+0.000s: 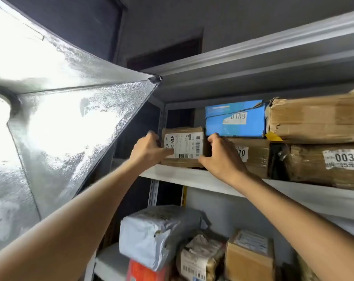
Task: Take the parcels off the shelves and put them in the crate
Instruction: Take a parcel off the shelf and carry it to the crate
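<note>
Head view: small brown parcel (183,147) at the left end of the upper shelf (192,177), in hand.
Left grip (149,149) and right grip (222,158) are clamped on its two sides; it looks not yet lifted off. Still shelved: blue box (235,118), taped brown boxes (314,120) alongside, grey bag (157,234) and others below. Crate not in view; most of the task appears left.

A lit silver softbox (70,122) glares at the left, before a dark grey wall (164,19).
</note>
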